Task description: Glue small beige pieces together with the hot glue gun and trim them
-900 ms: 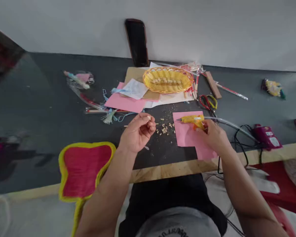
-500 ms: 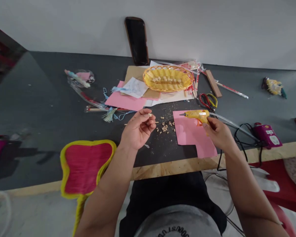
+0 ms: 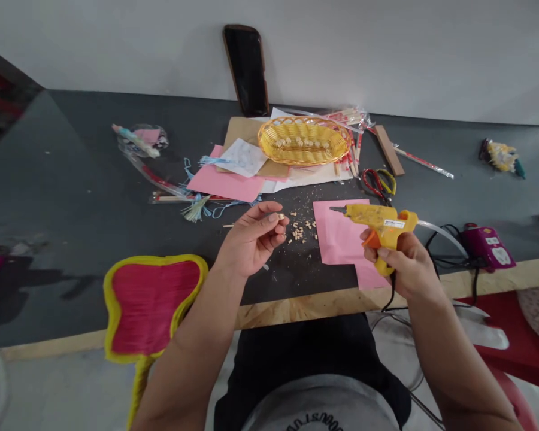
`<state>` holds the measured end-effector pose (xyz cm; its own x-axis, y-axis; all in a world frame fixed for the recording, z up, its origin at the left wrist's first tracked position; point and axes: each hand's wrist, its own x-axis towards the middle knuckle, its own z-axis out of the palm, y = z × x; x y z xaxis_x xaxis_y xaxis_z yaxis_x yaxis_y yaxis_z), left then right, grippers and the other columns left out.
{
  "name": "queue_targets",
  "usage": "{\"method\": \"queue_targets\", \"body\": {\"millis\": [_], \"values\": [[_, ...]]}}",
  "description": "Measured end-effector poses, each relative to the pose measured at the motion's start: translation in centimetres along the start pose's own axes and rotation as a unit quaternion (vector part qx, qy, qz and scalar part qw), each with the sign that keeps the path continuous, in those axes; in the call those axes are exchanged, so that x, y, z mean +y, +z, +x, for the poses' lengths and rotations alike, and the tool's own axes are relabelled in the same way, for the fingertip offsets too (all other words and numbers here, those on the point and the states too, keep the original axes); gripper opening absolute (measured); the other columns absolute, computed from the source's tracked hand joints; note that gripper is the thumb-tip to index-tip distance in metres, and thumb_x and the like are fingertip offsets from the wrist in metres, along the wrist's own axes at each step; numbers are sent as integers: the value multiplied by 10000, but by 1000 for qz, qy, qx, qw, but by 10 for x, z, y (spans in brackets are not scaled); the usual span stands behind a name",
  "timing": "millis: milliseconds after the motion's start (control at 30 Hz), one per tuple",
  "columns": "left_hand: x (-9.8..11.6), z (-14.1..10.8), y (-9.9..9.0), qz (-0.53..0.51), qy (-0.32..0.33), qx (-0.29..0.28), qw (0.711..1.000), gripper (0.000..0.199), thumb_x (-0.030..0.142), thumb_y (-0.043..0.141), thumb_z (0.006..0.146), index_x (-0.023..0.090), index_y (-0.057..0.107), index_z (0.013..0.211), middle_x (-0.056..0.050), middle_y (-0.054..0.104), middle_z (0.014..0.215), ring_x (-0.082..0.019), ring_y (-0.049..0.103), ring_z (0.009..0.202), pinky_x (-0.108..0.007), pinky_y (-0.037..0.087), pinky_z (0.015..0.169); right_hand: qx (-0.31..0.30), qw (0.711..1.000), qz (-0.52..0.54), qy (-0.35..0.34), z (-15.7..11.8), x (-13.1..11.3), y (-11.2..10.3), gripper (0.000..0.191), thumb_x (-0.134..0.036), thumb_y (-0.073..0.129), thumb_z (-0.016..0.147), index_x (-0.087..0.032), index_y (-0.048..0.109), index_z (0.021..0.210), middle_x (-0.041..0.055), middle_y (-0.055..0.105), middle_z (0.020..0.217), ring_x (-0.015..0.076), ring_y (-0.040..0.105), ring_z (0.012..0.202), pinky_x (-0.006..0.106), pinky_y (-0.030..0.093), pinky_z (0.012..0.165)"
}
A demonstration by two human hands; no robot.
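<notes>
Between the thumb and forefinger of my left hand (image 3: 255,240) is a small pale wooden piece (image 3: 281,216). My right hand (image 3: 404,260) is wrapped round the handle of a yellow glue gun (image 3: 372,218), its nozzle pointing left towards my left hand. Beneath the gun lies a pink paper sheet (image 3: 335,239). Short cut wooden bits (image 3: 299,232) are scattered on the dark table between my hands. A yellow oval basket (image 3: 303,157) behind them holds several small pale clusters.
A phone (image 3: 247,72) leans on the wall. Scissors (image 3: 379,181) and a wooden block (image 3: 389,149) lie at the right, near a purple power box (image 3: 488,246) with black cables. Tassels (image 3: 196,208) lie left. A pink-and-yellow fan (image 3: 157,305) overhangs the front edge.
My right hand has lifted the glue gun off the pink paper and closed round its handle. My left hand has shifted slightly right, still pinching the small piece.
</notes>
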<state>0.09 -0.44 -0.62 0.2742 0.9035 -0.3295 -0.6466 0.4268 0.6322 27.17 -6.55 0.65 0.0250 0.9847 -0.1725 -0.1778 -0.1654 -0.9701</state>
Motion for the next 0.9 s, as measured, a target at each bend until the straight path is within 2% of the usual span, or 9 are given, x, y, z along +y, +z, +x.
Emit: {"method": "queue_targets", "body": {"millis": [100,233,400,533,667,900], "values": [[-1,-2,4,31,4,15,999,163,131,838,690,146,724,805,-16,716,690,-63,639,551,-134,573,524,-10,998,-45,-42,-8,8,12,394,-213,708,791,-279,518,1130,30,720,974,146,666,733,295,559,654],[-2,-3,7,56,2,33,998,204,187,868,662,136,740,812,-22,730,700,-71,652,558,-142,587,532,-35,994,-55,-82,-15,16,24,392,-194,680,843,-301,454,1145,3,723,966,116,660,700,276,568,672],[-3,-3,8,86,8,50,995,242,179,903,570,149,754,759,-17,735,668,-65,635,524,-129,567,509,-29,992,-71,-95,-17,24,29,372,-204,665,860,-283,434,1141,20,713,982,114,656,706,270,564,666],[-4,-3,8,104,15,47,993,220,193,897,568,152,759,734,-7,722,644,-56,604,489,-139,556,494,-27,992,-80,-95,-18,27,32,344,-205,643,874,-283,425,1129,13,698,951,121,647,697,274,552,635],[-5,-3,8,106,25,49,993,203,186,898,570,148,764,717,-9,719,637,-59,600,488,-145,550,489,-65,990,-78,-98,-19,27,36,282,-194,615,896,-274,444,1106,28,694,973,119,627,674,273,535,601],[-6,-4,4,89,21,28,995,254,207,915,583,143,781,789,-32,742,682,-85,644,532,-168,577,514,-76,986,-69,-129,-20,31,38,270,-197,582,945,-319,446,1145,11,675,1001,119,606,705,285,532,632]]}}
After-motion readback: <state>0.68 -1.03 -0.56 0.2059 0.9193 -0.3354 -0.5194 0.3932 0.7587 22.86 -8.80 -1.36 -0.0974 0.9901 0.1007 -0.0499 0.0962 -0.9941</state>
